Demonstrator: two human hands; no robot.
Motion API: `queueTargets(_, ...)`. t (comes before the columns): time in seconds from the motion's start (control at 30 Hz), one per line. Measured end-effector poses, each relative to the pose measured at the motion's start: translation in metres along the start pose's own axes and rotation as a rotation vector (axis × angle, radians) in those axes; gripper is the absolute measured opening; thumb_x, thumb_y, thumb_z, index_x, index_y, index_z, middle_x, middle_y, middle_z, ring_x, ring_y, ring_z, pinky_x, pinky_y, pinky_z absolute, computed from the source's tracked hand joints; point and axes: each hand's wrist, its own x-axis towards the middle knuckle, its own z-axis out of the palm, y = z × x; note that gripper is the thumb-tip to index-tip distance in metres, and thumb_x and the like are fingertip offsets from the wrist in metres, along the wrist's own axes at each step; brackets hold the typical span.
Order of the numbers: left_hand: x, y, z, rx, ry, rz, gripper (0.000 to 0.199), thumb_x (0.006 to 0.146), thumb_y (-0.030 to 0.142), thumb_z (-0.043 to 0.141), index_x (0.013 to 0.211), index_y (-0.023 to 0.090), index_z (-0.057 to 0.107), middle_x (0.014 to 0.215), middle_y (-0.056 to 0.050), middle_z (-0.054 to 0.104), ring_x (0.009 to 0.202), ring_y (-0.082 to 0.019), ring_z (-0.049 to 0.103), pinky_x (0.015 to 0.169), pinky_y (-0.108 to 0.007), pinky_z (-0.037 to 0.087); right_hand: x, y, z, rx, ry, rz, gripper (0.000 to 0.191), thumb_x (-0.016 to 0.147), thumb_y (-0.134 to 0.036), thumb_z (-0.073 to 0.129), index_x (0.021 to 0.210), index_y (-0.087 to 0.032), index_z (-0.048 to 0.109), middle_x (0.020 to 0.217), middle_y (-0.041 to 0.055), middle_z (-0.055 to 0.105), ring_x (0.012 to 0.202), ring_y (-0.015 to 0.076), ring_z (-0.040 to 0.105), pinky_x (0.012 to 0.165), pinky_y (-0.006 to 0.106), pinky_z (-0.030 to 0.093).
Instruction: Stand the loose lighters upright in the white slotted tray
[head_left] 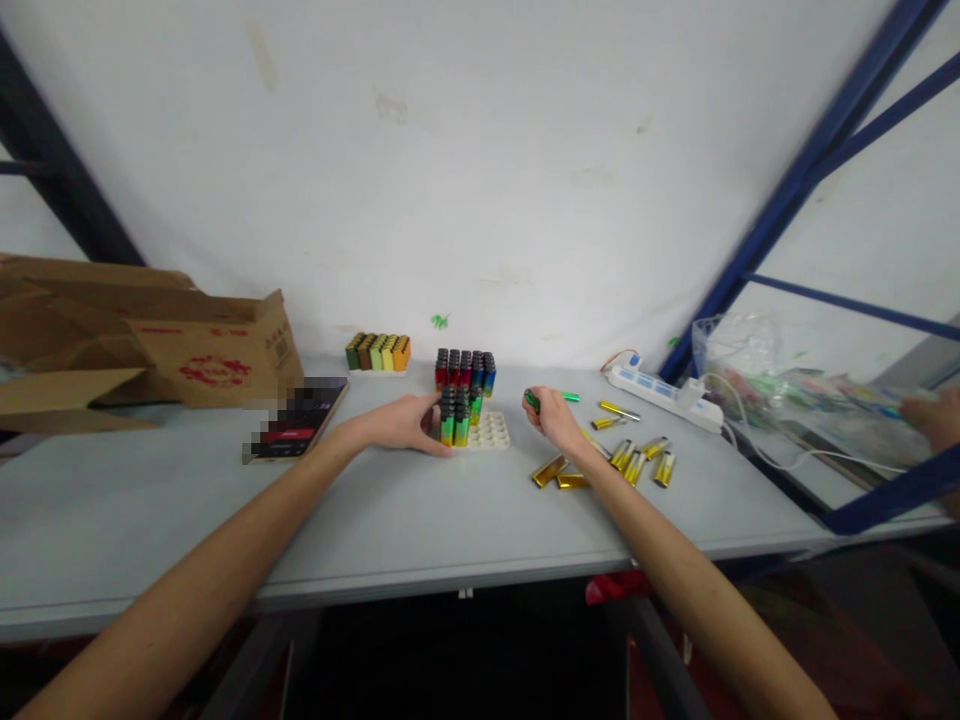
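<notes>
We see the right hand (553, 416) closed on a dark green object (532, 401), mostly hidden by its fingers, just right of a white tray (493, 431). The left hand (405, 422) has its thumb and fingers apart around the tray's left end, by the green-yellow lighters (454, 425) standing in it; whether it grips, we cannot tell. Just behind stand red and blue lighters (465, 372). Past the right hand we see 1 green piece (572, 398), and shiny gold pieces (664, 470) lie scattered on the table (420, 520) near the right forearm. Farther out are a filled rack (379, 352), a cardboard box (217, 365), a power strip (664, 396) and another person's hand (934, 415).
</notes>
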Motion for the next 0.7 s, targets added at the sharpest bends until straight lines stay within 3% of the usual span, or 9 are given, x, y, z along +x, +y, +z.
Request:
queueTargets(0.37,-0.0008,0.0023,-0.0010,-0.007,0.015,-0.001,0.074,0.064,0.071,0.075,0.113,0.020,0.054,0.084,-0.001,0.065,0.072,-0.020,0.061,0.062,-0.028,0.043,0.0002,0.0021,0.0014,0.067,-0.007,0.015,0.048,0.096,-0.053,0.029,0.059,-0.023,0.039,0.047,-0.0039,0.034,0.044,0.0118,0.030,0.045,0.026,0.025)
queueTargets(0.7,-0.0007,0.0017,-0.0006,-0.024,0.009,0.000,0.073,0.064,0.069,0.076,0.113,0.020,0.054,0.083,0.000,0.065,0.072,-0.021,0.062,0.062,-0.028,0.043,-0.0004,0.0038,-0.0014,-0.015,-0.012,-0.043,0.039,0.093,-0.041,0.029,0.058,-0.024,0.033,0.048,-0.0041,0.032,0.044,0.0119,0.031,0.046,0.026,0.025)
